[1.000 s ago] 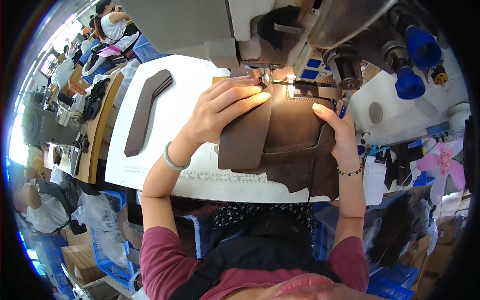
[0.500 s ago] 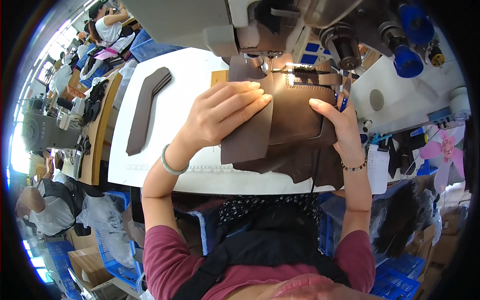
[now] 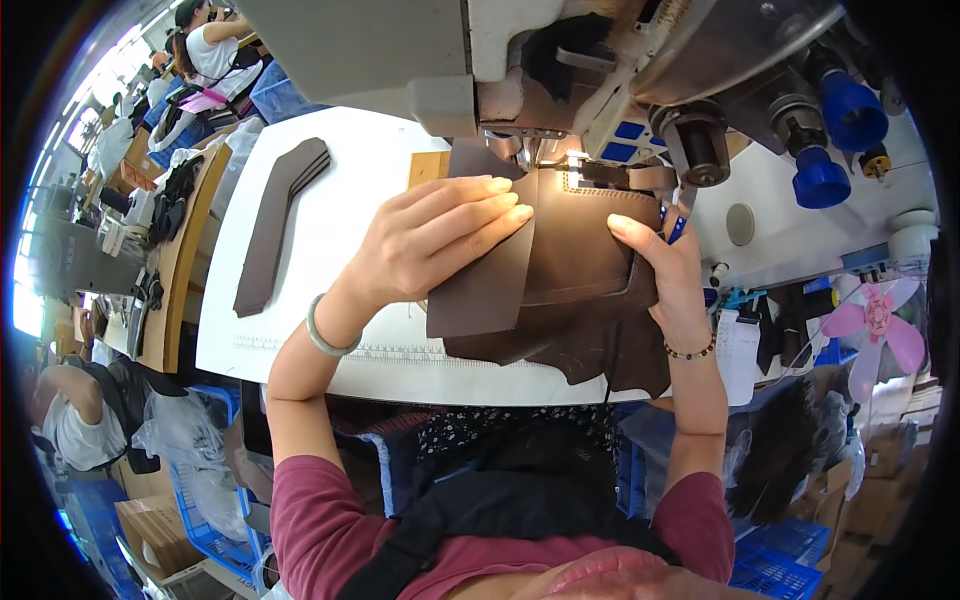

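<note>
A brown leather piece (image 3: 580, 250) with stitched edges lies under the head of a sewing machine (image 3: 440, 105), its upper part lit near the needle area. My left hand (image 3: 430, 235) rests over a flat flap (image 3: 475, 285) on its left side, fingers together and curled on the flap; the thumb is hidden. My right hand (image 3: 670, 270) grips the piece's right side, thumb on top and the other fingers out of sight beneath. Small blue-handled snips (image 3: 677, 228) show beside that hand's fingers. Loose brown layers hang toward the table's near edge.
Stacked dark angled strips (image 3: 280, 220) lie on the white table (image 3: 225, 345) at left, near a printed ruler scale. Blue-capped machine knobs (image 3: 825, 178) jut out at upper right. A pink fan (image 3: 875, 325) stands at far right. Another person (image 3: 215, 45) sits at far upper left.
The whole view has shifted slightly, so the machine sits lower in it. Both hands keep their hold on the leather piece, with little visible movement against it.
</note>
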A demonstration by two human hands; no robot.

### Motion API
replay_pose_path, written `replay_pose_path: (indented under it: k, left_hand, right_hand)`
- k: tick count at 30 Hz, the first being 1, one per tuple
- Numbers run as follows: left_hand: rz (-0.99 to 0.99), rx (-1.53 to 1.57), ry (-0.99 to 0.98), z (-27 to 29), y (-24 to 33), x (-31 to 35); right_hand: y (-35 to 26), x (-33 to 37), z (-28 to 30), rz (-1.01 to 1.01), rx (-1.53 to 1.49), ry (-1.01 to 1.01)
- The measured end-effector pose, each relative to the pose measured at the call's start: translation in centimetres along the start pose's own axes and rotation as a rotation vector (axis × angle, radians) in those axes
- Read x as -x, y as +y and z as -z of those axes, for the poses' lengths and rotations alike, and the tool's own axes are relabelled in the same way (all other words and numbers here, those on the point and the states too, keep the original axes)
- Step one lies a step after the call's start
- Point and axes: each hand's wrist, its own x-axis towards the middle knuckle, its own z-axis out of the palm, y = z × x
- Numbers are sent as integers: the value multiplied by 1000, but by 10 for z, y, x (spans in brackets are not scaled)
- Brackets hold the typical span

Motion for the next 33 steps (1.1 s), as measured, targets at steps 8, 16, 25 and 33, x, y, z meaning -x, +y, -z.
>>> replay_pose_path:
  k: [8, 16, 25, 33]
  left_hand:
    - [1, -38, 37, -8, 1, 2]
    - [-26, -41, 95, -8, -1, 6]
    - [8, -60, 54, -10, -3, 7]
    - [8, 85, 49, -10, -5, 11]
  right_hand:
    - [0, -14, 9, -9, -13, -20]
    - [2, -15, 10, -23, 9, -28]
    - [11, -18, 14, -114, -201, 65]
    - [49, 41, 4, -20, -367, 335]
